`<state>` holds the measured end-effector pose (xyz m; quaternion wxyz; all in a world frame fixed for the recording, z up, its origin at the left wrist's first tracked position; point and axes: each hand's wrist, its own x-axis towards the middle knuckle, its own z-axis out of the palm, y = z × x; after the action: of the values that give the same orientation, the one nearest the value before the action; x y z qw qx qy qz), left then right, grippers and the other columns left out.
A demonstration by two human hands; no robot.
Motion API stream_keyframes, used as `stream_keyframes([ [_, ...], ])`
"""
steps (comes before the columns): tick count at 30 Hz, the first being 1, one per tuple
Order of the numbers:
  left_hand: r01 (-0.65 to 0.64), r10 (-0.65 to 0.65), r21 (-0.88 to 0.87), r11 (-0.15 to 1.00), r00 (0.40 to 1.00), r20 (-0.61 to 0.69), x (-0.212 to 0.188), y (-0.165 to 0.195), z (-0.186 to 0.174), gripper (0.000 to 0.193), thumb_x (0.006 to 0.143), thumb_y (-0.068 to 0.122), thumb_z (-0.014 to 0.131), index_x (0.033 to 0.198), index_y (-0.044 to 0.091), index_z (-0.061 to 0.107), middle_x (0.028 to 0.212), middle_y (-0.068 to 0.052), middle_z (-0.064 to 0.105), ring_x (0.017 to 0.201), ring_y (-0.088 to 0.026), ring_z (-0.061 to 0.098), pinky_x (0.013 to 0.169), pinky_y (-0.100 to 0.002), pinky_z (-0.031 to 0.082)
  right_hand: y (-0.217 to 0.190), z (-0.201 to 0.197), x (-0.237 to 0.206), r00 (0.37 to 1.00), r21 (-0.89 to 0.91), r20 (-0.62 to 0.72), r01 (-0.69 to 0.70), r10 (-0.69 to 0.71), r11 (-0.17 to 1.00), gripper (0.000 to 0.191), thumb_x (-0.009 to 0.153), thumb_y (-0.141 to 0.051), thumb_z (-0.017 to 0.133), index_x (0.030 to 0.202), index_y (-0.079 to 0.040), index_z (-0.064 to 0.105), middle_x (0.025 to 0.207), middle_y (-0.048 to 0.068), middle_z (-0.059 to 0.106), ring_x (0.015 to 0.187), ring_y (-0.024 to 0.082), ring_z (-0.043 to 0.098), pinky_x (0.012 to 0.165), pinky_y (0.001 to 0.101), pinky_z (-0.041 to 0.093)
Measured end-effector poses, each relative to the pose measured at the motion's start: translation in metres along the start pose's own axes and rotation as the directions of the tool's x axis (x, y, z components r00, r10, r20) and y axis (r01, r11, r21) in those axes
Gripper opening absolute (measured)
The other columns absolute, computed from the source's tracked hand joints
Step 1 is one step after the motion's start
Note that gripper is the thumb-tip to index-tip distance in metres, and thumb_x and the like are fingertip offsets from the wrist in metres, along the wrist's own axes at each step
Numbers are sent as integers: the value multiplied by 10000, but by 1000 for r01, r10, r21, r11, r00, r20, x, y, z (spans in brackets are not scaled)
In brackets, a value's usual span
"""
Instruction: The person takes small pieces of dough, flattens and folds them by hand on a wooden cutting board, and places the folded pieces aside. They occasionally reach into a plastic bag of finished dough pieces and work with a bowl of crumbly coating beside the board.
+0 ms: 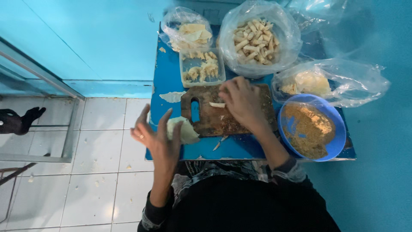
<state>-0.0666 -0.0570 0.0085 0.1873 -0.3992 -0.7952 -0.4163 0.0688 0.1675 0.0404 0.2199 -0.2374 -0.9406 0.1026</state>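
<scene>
Hands (242,101) over wooden cutting board (214,118)

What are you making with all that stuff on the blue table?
A person's right hand rests on a wooden cutting board, fingers by a small pale roll. The left hand is raised and open beside a thin pale wrapper. A bag of finished rolls and a blue bowl of crumbs sit nearby.
</scene>
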Motion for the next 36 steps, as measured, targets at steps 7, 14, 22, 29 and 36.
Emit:
stream_keyframes([
  [7, 77, -77, -8, 997, 997, 10, -12, -18, -5, 295, 948, 268, 817, 1216, 171, 741, 1536, -142, 431, 1425, -373, 387, 1172, -621, 237, -6, 13, -23, 982, -86, -3, 187, -188, 979, 168, 995, -268, 681, 1065, -116, 683, 1099, 30, 633, 1066, 244, 583, 916, 436, 423],
  [14, 61, -57, -46, 997, 994, 91, -17, -15, -2, 294, 899, 255, 815, 1174, 169, 753, 1497, -146, 473, 1406, -342, 426, 1170, -666, 195, -9, -18, -19, 926, 238, 368, -5, -86, 971, 167, 946, -271, 704, 1016, -121, 720, 914, 26, 726, 796, 189, 694, 715, 382, 531],
  [22, -165, 233, -308, 937, 952, 199, -13, 25, 7, 481, 834, 237, 821, 1279, 138, 667, 1332, -117, 625, 1215, -323, 603, 1108, -712, 180, -43, -29, -34, 909, 568, 415, -216, -49, 794, 292, 900, -175, 751, 1167, -95, 664, 961, 45, 764, 880, 145, 756, 731, 306, 598],
  [29, -67, 194, -509, 858, 960, 200, -12, 34, 15, 178, 919, 77, 765, 1087, 107, 712, 1023, -55, 731, 988, -254, 705, 1127, -519, 402, -36, -21, -55, 922, 709, 375, -350, 92, 612, 373, 870, -97, 788, 1208, -63, 635, 1010, 81, 743, 902, 122, 729, 765, 291, 611],
  [36, 211, 55, -717, 665, 943, 328, -10, 44, 12, 219, 898, 24, 780, 1105, 27, 710, 1071, -99, 719, 995, -223, 711, 855, -329, 555, -25, -9, -73, 982, 846, 178, -181, 54, 501, 241, 965, -14, 722, 1191, -44, 645, 1087, 104, 754, 1022, 169, 763, 839, 317, 639],
])
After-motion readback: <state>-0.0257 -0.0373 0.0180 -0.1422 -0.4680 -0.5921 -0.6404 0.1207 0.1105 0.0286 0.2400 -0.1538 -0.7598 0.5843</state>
